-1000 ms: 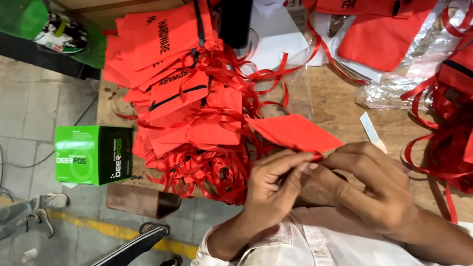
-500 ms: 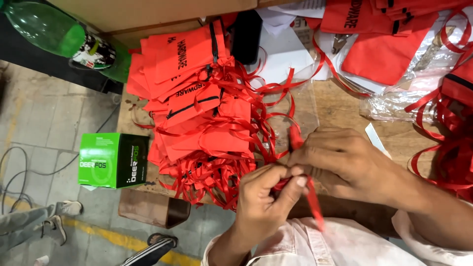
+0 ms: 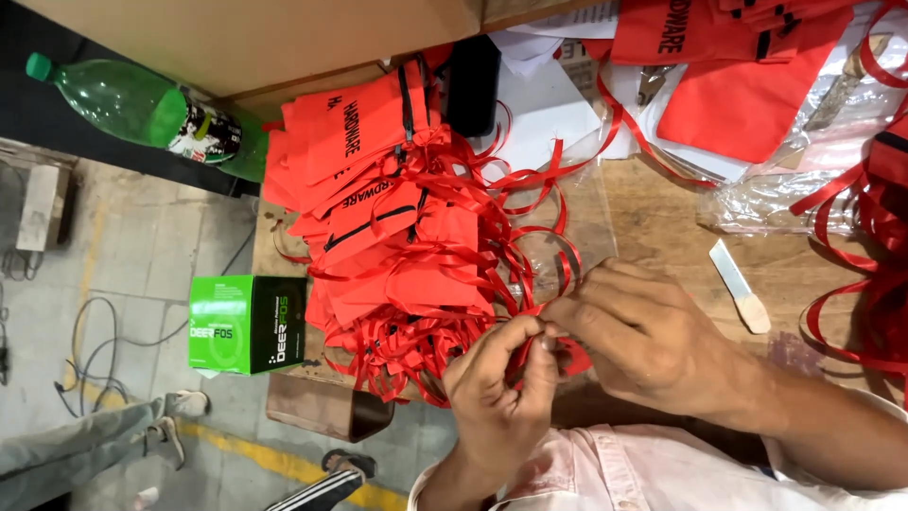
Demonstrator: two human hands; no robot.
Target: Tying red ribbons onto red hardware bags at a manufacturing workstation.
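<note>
My left hand [image 3: 501, 383] and my right hand [image 3: 643, 331] meet over the wooden table's [image 3: 662, 227] near edge. Both pinch a red ribbon [image 3: 558, 355] and a bit of red fabric between their fingertips; most of that piece is hidden under the fingers. Just beyond my hands lies a large heap of red fabric pouches [image 3: 378, 208] with black zips and tangled red ribbons. My hands touch the heap's near edge.
More red pouches [image 3: 738, 66] and clear plastic wrap [image 3: 804, 189] lie at the far right, red ribbons [image 3: 861, 274] at the right edge. A small white blade-like tool [image 3: 742, 289] lies on the wood. A green box [image 3: 246, 322], a green bottle [image 3: 142, 104] and another person's legs [image 3: 104, 445] are at the left.
The flat red pouch I held a second ago has been gathered into my fingers. My hands have closed together on its ribbon. The view has shifted toward the heap.
</note>
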